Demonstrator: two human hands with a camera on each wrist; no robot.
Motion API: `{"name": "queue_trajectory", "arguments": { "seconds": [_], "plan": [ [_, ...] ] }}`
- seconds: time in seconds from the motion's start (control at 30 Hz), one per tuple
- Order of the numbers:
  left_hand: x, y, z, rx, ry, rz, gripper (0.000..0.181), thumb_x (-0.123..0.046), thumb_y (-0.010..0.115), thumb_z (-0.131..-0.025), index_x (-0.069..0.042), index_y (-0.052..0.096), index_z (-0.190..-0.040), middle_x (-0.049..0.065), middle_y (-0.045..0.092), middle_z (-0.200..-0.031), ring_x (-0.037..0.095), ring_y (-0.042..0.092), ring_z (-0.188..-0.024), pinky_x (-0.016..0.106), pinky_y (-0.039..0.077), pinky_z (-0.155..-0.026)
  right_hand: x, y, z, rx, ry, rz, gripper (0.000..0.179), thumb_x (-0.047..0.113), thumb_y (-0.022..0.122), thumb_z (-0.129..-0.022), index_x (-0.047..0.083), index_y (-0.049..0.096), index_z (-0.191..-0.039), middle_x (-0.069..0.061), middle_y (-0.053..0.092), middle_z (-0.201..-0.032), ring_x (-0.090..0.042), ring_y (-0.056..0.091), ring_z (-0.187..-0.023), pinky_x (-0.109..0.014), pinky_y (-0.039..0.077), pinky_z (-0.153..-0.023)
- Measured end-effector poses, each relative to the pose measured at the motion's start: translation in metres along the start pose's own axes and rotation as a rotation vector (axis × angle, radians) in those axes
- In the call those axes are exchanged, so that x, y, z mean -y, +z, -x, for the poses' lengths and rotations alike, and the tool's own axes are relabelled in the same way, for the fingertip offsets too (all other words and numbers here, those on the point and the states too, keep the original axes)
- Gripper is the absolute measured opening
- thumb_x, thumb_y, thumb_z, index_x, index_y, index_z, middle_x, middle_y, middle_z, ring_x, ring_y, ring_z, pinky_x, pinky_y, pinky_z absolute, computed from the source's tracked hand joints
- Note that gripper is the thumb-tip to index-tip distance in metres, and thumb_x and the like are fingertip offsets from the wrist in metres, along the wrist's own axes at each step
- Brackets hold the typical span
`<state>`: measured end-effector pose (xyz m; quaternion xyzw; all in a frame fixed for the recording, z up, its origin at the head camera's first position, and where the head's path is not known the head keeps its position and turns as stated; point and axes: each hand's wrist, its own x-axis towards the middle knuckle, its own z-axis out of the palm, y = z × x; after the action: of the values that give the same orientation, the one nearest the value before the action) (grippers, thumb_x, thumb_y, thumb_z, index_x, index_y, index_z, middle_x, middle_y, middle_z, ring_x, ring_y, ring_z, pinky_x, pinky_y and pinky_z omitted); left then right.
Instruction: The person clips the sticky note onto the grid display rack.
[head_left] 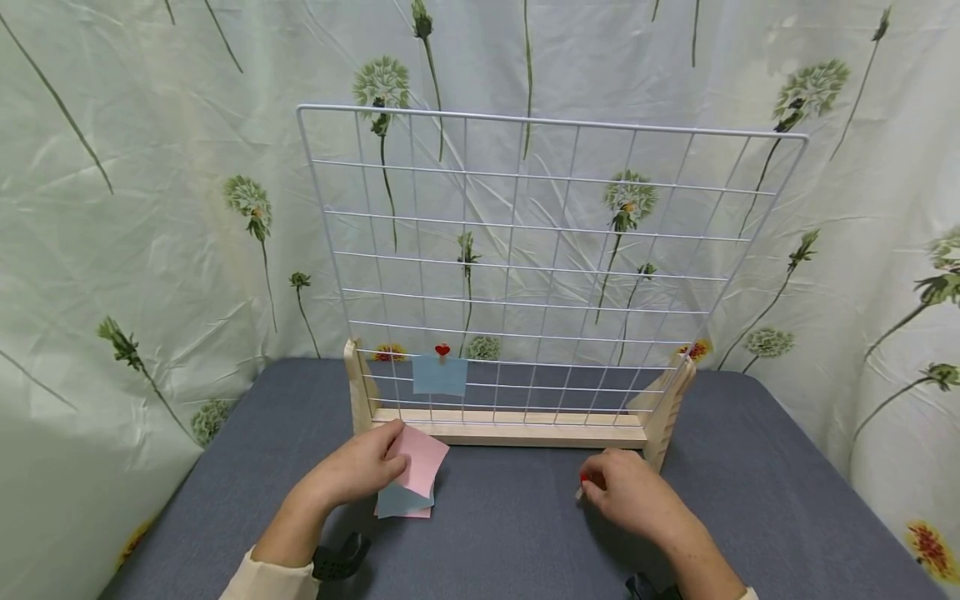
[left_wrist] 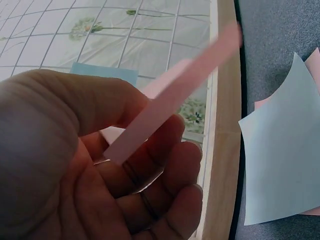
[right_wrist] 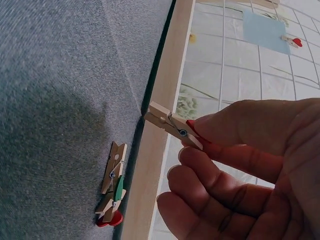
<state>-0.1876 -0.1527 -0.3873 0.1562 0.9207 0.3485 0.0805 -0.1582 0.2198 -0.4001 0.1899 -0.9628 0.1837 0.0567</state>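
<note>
Left hand [head_left: 356, 468] has its grip pinched on the edge of a pink note [head_left: 423, 458], above the spare notes [head_left: 403, 501] on the bench [head_left: 510, 525], probably so most of the sheet isn't covered. Right hand's [head_left: 633, 493] grip is clamped on a clip [right_wrist: 165, 121] by its red end, leaving the nose free, I reckon. A heart clip [head_left: 442, 351] pins a blue note [head_left: 439, 377] to the grid [head_left: 555, 122], presumably against slipping.

Hands, two: left hand [head_left: 360, 465], right hand [head_left: 628, 492]. Wire grid [head_left: 551, 122], one. Wooden stand [head_left: 517, 432], one. Table [head_left: 510, 517], one. Blue notes [head_left: 440, 377], two visible: one clipped, one loose. Pink notes [head_left: 423, 457]: one held, at least one loose. Clothespins [right_wrist: 170, 125]: one on grid, one held, at least two loose, overlapping, exact count unclear.
</note>
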Motion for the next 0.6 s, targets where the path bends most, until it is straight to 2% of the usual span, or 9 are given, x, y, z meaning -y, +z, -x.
{"name": "queue_trajectory", "arguments": {
  "seconds": [0.03,0.1,0.2,0.33,0.5,0.6],
  "plan": [
    [0.0001,-0.0003,0.0004,0.009,0.021,-0.008,0.006,-0.009,0.061,-0.096,-0.005,0.058,-0.1,0.003,0.053,-0.08,0.015,0.051,-0.071,0.03,0.043,-0.064,0.0,-0.0005,0.0001,-0.003,-0.003,-0.006,0.005,0.011,0.079,-0.083,0.013,0.076,-0.084,0.009,0.061,-0.073,-0.001,0.05,-0.068,-0.024,0.045,-0.062],
    [0.0005,-0.0001,0.0009,0.028,0.046,-0.014,0.008,-0.009,0.06,-0.098,-0.008,0.057,-0.091,0.001,0.051,-0.074,0.013,0.048,-0.065,0.028,0.039,-0.059,-0.0004,-0.0014,0.0003,-0.011,-0.01,-0.014,0.005,0.011,0.079,-0.082,0.013,0.075,-0.084,0.009,0.061,-0.073,0.0,0.05,-0.068,-0.024,0.045,-0.062],
    [-0.0005,0.0007,0.002,0.047,0.064,0.005,0.005,-0.012,0.064,-0.099,-0.007,0.064,-0.099,-0.001,0.058,-0.078,0.011,0.051,-0.068,0.026,0.042,-0.06,-0.0004,-0.0021,-0.0001,-0.028,-0.012,-0.028,0.007,0.009,0.079,-0.082,0.014,0.074,-0.082,0.011,0.062,-0.073,0.003,0.05,-0.067,-0.023,0.046,-0.062],
    [-0.0026,0.0018,0.0019,0.054,0.067,0.041,0.019,-0.014,0.071,-0.095,-0.005,0.068,-0.112,-0.001,0.067,-0.086,0.012,0.058,-0.075,0.029,0.048,-0.066,-0.0004,-0.0034,-0.0013,-0.054,-0.015,-0.045,0.012,0.006,0.078,-0.081,0.016,0.071,-0.08,0.012,0.062,-0.071,0.004,0.05,-0.067,-0.022,0.047,-0.062],
    [-0.0044,0.003,0.0007,0.032,0.086,0.081,0.02,-0.014,0.072,-0.094,-0.006,0.068,-0.112,-0.001,0.072,-0.088,0.01,0.063,-0.077,0.029,0.05,-0.069,0.0011,-0.0068,-0.0017,-0.064,0.013,-0.057,0.013,0.006,0.078,-0.083,0.017,0.072,-0.082,0.011,0.064,-0.073,0.003,0.053,-0.068,-0.023,0.048,-0.063],
    [-0.0049,0.0044,-0.0008,0.002,0.107,0.055,0.014,-0.015,0.068,-0.097,-0.009,0.07,-0.11,-0.004,0.07,-0.085,0.008,0.06,-0.074,0.026,0.049,-0.067,0.0026,-0.009,-0.0017,-0.065,0.033,-0.054,0.012,0.006,0.078,-0.084,0.017,0.073,-0.083,0.011,0.066,-0.074,0.002,0.056,-0.07,-0.024,0.049,-0.064]
  ]
}}
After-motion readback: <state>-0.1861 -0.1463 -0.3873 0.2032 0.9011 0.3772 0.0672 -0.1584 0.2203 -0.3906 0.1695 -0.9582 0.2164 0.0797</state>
